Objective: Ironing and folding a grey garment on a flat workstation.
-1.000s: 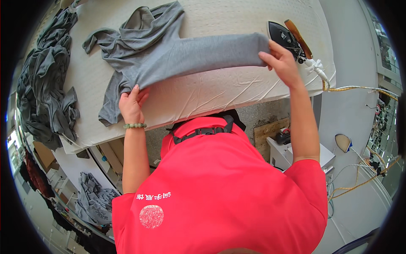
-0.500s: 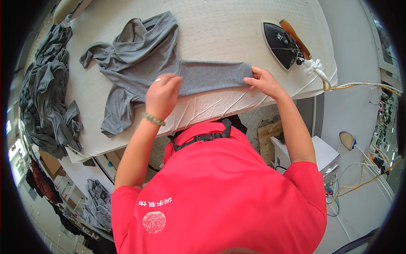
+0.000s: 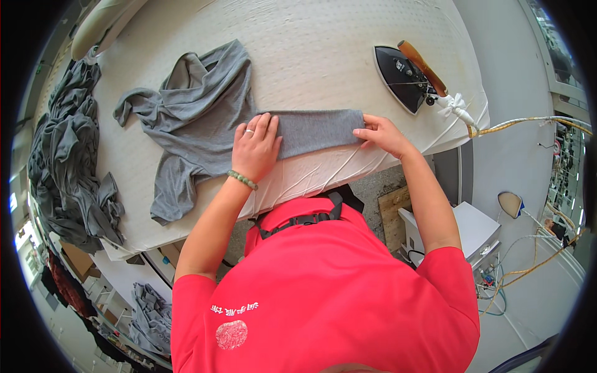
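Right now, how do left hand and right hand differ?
The left hand lies palm down across the gray sleeve; the right hand grips the sleeve's end between thumb and fingers. The left hand wears a ring; the right hand shows none. Both touch the same sleeve.

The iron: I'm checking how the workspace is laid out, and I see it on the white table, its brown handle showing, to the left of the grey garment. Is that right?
Not quite: the head view shows the iron to the right of the grey garment, not the left. It is on the white table, its brown handle showing.
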A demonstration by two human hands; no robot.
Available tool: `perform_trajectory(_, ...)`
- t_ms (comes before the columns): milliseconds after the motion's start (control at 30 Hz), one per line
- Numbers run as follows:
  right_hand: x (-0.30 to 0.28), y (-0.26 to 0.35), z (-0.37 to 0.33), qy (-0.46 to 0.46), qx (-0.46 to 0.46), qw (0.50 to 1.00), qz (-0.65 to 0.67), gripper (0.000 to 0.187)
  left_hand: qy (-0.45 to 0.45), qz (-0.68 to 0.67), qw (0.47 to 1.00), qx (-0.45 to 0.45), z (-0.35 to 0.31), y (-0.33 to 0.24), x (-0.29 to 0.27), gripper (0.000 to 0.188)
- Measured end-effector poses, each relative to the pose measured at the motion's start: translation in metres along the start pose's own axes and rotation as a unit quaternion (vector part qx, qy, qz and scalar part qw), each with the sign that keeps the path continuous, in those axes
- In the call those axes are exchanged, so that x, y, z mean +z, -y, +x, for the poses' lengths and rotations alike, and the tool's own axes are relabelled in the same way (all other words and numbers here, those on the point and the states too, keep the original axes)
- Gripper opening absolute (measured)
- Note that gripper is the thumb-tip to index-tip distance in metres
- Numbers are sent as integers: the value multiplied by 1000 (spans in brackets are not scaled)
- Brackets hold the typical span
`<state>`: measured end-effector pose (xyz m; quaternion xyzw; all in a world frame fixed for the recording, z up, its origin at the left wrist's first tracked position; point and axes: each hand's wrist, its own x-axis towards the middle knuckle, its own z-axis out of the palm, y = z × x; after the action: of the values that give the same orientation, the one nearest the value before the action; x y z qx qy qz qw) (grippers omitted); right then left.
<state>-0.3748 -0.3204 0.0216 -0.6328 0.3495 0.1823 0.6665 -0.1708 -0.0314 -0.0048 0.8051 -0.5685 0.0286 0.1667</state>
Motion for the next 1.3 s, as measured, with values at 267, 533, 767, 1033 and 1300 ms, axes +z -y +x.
perform_trajectory(267, -1, 2, 3, 7, 2, 999, 38, 50, -40, -95, 994, -31, -4, -12, 14, 29)
perform_trajectory(533, -17, -14, 12, 78, -12, 994, 76, 54, -38, -88, 992, -85, 34, -72, 31, 30)
perform_trajectory(767, -24, -23, 20, 136, -28, 983, 117, 56, -26, -86, 994, -54, 53, -124, 43, 39)
perform_trajectory(1033, -29, -32, 29, 177, -57, 978, 96, 54, -50, -112, 987, -102, 70, -152, 52, 43)
perform_trajectory(1300, -32, -32, 29, 187, -51, 978, 81, 55, -33, -68, 994, -82, 74, -156, 51, 55)
